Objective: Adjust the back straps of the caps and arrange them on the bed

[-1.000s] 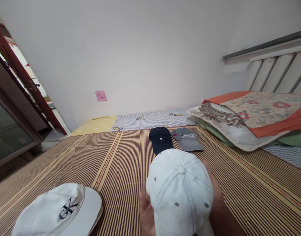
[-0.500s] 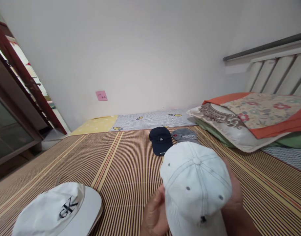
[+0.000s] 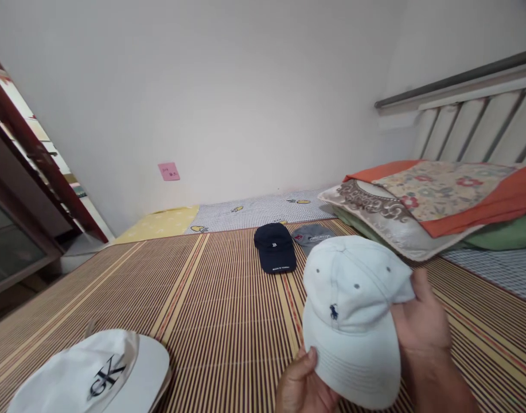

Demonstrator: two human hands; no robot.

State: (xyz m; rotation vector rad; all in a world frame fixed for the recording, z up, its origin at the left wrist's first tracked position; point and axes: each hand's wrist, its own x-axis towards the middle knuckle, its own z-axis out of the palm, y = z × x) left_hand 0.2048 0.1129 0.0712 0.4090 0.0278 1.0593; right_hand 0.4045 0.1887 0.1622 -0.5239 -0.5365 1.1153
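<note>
A pale white baseball cap [image 3: 353, 287] with a small dark embroidered figure on its front is held above the mat, its brim pointing down toward me. My left hand [image 3: 303, 381] grips the left edge of the brim, thumb on top. On the other side, my right hand [image 3: 424, 321] holds the cap near its back edge; most of its fingers are hidden behind the cap. Farther off, a navy cap [image 3: 275, 249] lies beside a grey cap [image 3: 312, 235], which the held cap partly covers. Another white cap [image 3: 90, 373] with black letters sits at the lower left.
A striped bamboo mat [image 3: 228, 321] spreads under the caps. Pillows with a floral cover [image 3: 452, 192] are stacked at the right near a white radiator [image 3: 469, 126]. Behind stands a white wall [image 3: 263, 103] with a pink note [image 3: 168, 171].
The held cap has turned and tilted, so its front emblem and whole brim now face me. My left hand has shifted right along with the brim. The view has swung slightly right.
</note>
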